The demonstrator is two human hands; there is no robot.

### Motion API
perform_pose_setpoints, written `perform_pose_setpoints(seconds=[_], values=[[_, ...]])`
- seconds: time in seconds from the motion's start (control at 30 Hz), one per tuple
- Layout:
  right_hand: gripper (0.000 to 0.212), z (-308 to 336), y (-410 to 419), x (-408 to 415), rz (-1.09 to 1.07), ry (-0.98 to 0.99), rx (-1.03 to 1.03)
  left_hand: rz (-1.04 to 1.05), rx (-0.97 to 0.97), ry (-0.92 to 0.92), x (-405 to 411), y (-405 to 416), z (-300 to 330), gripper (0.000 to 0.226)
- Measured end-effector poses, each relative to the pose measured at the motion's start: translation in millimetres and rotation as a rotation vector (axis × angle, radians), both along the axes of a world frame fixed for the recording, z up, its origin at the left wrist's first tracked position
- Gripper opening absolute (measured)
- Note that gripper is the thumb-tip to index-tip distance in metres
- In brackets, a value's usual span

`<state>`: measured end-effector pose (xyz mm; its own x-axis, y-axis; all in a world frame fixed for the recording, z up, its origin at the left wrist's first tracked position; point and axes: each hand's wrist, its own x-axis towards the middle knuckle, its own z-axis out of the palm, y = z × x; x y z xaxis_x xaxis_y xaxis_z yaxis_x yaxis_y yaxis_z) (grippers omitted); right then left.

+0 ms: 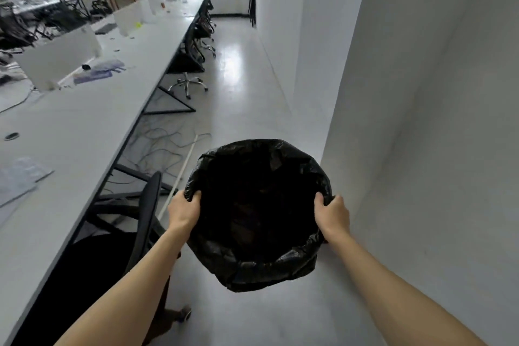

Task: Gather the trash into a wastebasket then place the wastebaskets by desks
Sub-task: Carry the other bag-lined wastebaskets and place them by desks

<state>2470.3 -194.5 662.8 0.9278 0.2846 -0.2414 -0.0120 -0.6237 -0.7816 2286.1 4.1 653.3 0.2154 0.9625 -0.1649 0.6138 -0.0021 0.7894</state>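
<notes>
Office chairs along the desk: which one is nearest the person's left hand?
The black office chair directly beside the left hand; the others stand farther down the aisle.

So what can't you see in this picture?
All from the head view:
- Inside the black plastic-lined wastebasket: too dark to tell any trash.
- Fingertips of the left hand and right hand: curled over the liner's rim.
- Small items far along the long white desk: blurred and tiny.
- The black office chair: partly hidden by the left arm.
</notes>
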Motion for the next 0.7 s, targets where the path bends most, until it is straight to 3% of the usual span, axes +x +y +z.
perform_pose_setpoints(seconds=[0.43, 0.7], values=[[0.041, 54, 200, 158, 0.203, -0.083, 0.196, 0.202, 0.199, -0.016, 117, 164, 70, 0.038], [0.034, 59, 357, 233, 0.197, -0.123, 0.193, 0.165, 0.205, -0.065, 190, 319, 74, 0.035]])
